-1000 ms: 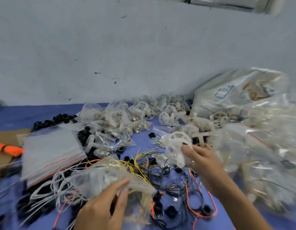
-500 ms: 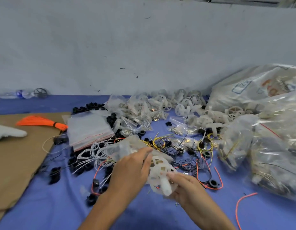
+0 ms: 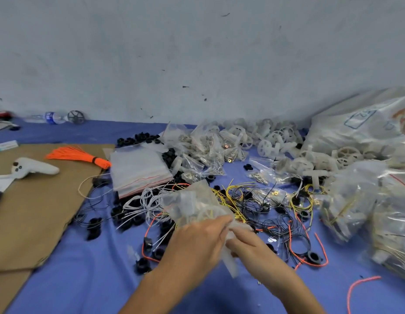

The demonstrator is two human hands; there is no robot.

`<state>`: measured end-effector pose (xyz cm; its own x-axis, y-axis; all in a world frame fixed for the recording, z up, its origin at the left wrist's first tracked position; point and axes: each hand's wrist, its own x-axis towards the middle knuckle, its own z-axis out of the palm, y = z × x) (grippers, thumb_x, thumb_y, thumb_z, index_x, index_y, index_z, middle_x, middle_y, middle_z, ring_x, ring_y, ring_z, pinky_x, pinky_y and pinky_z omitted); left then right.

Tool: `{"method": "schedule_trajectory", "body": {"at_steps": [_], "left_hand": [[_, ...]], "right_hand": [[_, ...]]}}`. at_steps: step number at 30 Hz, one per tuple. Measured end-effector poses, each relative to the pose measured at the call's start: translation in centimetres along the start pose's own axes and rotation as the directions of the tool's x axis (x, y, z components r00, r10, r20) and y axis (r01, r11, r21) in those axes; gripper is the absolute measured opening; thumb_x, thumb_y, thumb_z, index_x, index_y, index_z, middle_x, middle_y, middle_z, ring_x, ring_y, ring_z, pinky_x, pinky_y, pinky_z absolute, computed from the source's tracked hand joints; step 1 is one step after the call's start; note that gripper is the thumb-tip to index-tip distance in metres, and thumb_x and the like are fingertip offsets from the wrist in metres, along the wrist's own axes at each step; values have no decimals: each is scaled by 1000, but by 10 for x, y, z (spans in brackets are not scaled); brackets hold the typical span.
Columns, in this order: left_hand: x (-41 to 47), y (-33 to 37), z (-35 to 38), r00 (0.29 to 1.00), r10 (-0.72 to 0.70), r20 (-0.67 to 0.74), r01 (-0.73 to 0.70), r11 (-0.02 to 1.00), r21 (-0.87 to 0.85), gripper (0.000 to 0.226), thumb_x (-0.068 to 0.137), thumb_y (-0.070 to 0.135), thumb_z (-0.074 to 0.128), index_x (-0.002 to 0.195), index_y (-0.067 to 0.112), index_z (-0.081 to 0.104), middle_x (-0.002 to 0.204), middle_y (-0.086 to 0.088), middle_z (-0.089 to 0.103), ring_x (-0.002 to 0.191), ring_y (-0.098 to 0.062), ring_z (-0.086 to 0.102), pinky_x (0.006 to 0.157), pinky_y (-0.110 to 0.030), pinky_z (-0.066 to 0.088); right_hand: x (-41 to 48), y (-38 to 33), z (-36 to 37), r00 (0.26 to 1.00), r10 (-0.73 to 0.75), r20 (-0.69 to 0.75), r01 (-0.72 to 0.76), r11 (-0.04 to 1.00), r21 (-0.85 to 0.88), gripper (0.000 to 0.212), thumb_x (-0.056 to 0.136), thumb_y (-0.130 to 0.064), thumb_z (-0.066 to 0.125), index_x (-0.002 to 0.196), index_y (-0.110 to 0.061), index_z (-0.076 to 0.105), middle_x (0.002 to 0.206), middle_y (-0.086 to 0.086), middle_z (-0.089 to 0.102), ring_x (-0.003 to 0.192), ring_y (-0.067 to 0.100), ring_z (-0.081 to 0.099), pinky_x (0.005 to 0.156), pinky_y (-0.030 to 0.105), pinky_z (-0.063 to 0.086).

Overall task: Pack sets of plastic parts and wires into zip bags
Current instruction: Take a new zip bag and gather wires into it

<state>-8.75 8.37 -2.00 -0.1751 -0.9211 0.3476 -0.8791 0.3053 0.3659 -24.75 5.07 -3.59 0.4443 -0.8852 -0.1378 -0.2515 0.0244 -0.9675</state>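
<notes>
At the far left a cardboard sheet [image 3: 38, 211] covers part of the blue worktop [image 3: 83, 279], and an orange tie bundle [image 3: 77, 156] lies on it, probably parked out of the way. Just right of it, the stack of empty zip bags [image 3: 140, 171] sits within easy reach beside loose white wires [image 3: 142, 202], so each set can be drawn from piles close by. The left hand [image 3: 197, 243] has its grip closed around the mouth of a zip bag [image 3: 192, 205], just above the wire tangle, seemingly to steady the opening. The right hand [image 3: 249, 248] meets it, its grip pinched on a white plastic part [image 3: 230, 261] at the bag's mouth, likely feeding it in. Beyond lie yellow and black wires [image 3: 253, 200], a heap of white wheels [image 3: 271, 141] and filled bags [image 3: 367, 200]. Blur smears the part and the fingertips, so its shape and how far in it sits are unclear. The held bag's contents are hazy, and the filled bags run off the right edge.
</notes>
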Motion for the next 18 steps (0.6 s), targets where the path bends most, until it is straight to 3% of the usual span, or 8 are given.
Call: {"method": "schedule_trajectory", "body": {"at_steps": [3, 6, 8, 10, 12, 14, 16, 18], "left_hand": [[-9, 2, 5, 999, 36, 40, -38, 999, 33, 37, 104, 45, 26, 139, 42, 36, 125, 10, 62, 106, -20, 62, 82, -38, 50], [-18, 5, 7, 997, 73, 15, -74, 997, 20, 35, 99, 39, 36, 130, 37, 51, 102, 9, 70, 84, -21, 68, 60, -34, 54], [-22, 6, 10, 998, 62, 25, -62, 998, 4, 35, 99, 39, 37, 133, 37, 49, 104, 8, 69, 86, -23, 68, 61, -38, 54], [-23, 5, 13, 999, 49, 19, -49, 999, -10, 38, 100, 39, 36, 137, 38, 43, 112, 7, 67, 95, -24, 66, 67, -42, 54], [-23, 6, 15, 998, 66, 23, -67, 997, 25, 37, 97, 36, 46, 134, 36, 49, 105, 9, 68, 87, -21, 68, 60, -36, 54], [-23, 10, 12, 997, 69, 38, -71, 996, 45, 38, 89, 31, 60, 127, 34, 57, 93, 12, 69, 73, -15, 68, 48, -28, 48], [-25, 11, 12, 996, 86, 37, -87, 996, 25, 42, 86, 27, 63, 127, 33, 57, 94, 13, 69, 73, -14, 67, 48, -27, 48], [-27, 9, 10, 994, 102, 28, -103, 994, 20, 46, 83, 25, 64, 128, 33, 57, 96, 15, 69, 75, -13, 67, 49, -26, 48]], "right_hand": [[-16, 15, -8, 997, -77, 15, 79, 979, -190, 37, 96, -3, 52, 117, -31, 65, 113, -13, 68, 114, 7, 59, 100, 33, 47], [-40, 35, -16, 999, -13, -38, 6, 982, -190, 32, 95, -18, 61, 116, -42, 66, 107, 2, 70, 103, 11, 64, 100, 38, 49], [-56, 39, -17, 996, 52, -78, -62, 989, -132, 23, 92, -36, 63, 114, -41, 68, 93, 3, 72, 85, 19, 65, 87, 37, 55], [-64, 40, -12, 986, 156, -58, -155, 988, 28, 33, 84, -49, 62, 113, -37, 70, 83, 2, 71, 69, 18, 60, 67, 31, 50], [-64, 41, -4, 973, 222, -68, -204, 957, 207, 31, 81, -43, 64, 109, -33, 74, 88, 3, 73, 72, 19, 66, 62, 30, 52], [-58, 38, 6, 968, 226, -108, -183, 934, 307, 21, 92, -28, 60, 105, -33, 75, 99, 6, 74, 85, 24, 71, 68, 38, 59], [-49, 36, 14, 963, 227, -144, -152, 901, 406, 28, 99, -15, 52, 103, -29, 76, 100, 9, 74, 88, 24, 70, 75, 42, 60], [-41, 34, 17, 952, 214, -217, -101, 894, 437, 27, 99, -12, 50, 104, -20, 76, 97, 11, 74, 85, 22, 70, 70, 37, 59]]}}
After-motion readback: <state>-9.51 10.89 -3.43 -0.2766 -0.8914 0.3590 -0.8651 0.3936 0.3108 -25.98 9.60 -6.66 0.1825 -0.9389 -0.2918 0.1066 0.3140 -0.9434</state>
